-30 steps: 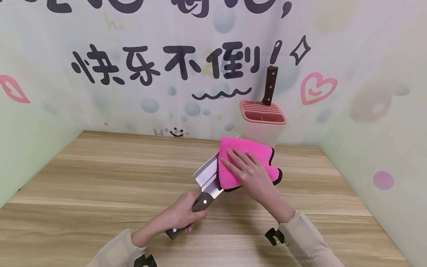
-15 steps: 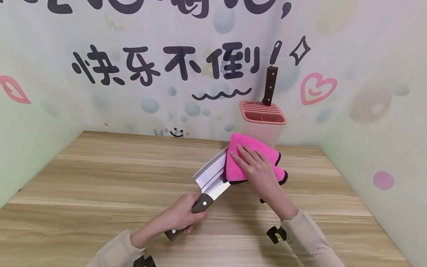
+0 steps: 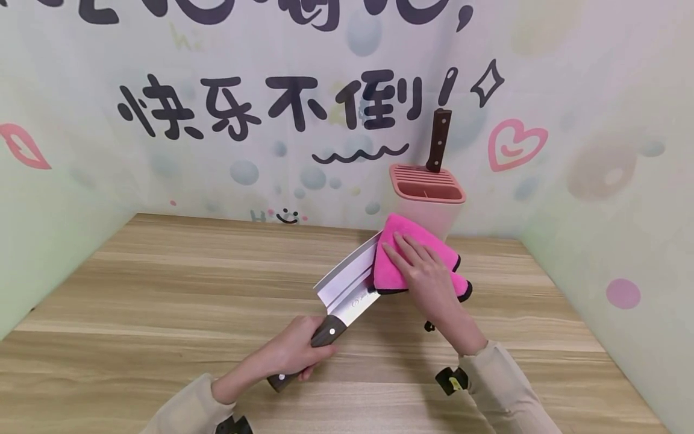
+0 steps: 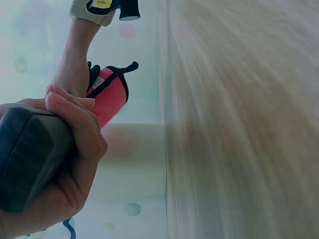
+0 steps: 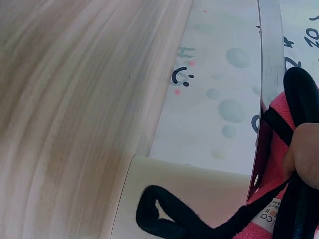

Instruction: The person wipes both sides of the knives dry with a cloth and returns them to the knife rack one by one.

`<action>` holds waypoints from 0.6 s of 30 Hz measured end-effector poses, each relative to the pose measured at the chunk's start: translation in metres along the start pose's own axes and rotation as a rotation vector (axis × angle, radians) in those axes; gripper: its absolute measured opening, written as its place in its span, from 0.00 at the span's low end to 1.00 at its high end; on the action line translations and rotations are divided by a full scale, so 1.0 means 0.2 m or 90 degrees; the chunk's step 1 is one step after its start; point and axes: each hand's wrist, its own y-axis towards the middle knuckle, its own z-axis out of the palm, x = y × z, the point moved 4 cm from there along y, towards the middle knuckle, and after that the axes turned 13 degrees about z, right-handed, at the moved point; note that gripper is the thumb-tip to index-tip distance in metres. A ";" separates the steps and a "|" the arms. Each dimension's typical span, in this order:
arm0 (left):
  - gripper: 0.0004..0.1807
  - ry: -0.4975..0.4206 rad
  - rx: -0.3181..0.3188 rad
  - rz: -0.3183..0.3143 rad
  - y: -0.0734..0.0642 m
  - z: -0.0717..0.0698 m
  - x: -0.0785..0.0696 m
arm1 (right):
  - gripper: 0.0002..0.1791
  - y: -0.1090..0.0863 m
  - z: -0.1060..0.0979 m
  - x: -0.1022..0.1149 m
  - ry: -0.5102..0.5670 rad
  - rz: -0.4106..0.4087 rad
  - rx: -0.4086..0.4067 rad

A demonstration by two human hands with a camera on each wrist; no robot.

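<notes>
My left hand (image 3: pixel 295 345) grips the dark handle of a cleaver (image 3: pixel 347 284), whose blade points away and to the right, raised off the table. In the left wrist view the handle's butt (image 4: pixel 30 159) sticks out of the curled fingers. Over the far part of the blade lies a folded pink cloth (image 3: pixel 387 276) with black edging. My right hand (image 3: pixel 425 280) holds it there, fingers spread on top. From the right wrist view, the thumb (image 5: pixel 305 154) is on the cloth's other side, beside a black loop (image 5: pixel 149 209). The blade's tip is hidden by the cloth.
A cream knife block (image 3: pixel 414 211) with a pink slotted top stands against the back wall, just behind the cloth. One dark-handled knife (image 3: pixel 439 140) is upright in it. The wooden table (image 3: pixel 179 289) is bounded by printed walls at the back and both sides.
My right hand and the cloth have slid away and to the right along the blade, so more of the blade near the handle shows. The left hand and cleaver have stayed almost still.
</notes>
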 end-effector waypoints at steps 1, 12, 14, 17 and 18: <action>0.08 0.000 0.001 0.000 0.00 0.00 0.00 | 0.23 0.00 0.00 0.00 -0.002 -0.001 0.000; 0.08 -0.002 0.002 -0.003 0.00 0.00 0.00 | 0.24 0.00 -0.01 0.04 -0.046 -0.030 0.000; 0.08 -0.002 0.001 -0.002 0.00 0.00 0.00 | 0.24 -0.01 -0.01 0.05 -0.054 -0.037 0.001; 0.07 0.000 0.001 -0.003 0.00 0.00 0.00 | 0.25 -0.01 -0.01 0.06 -0.067 -0.054 0.001; 0.07 0.000 0.001 -0.002 0.01 0.00 0.00 | 0.25 -0.01 -0.01 0.07 -0.075 -0.061 0.000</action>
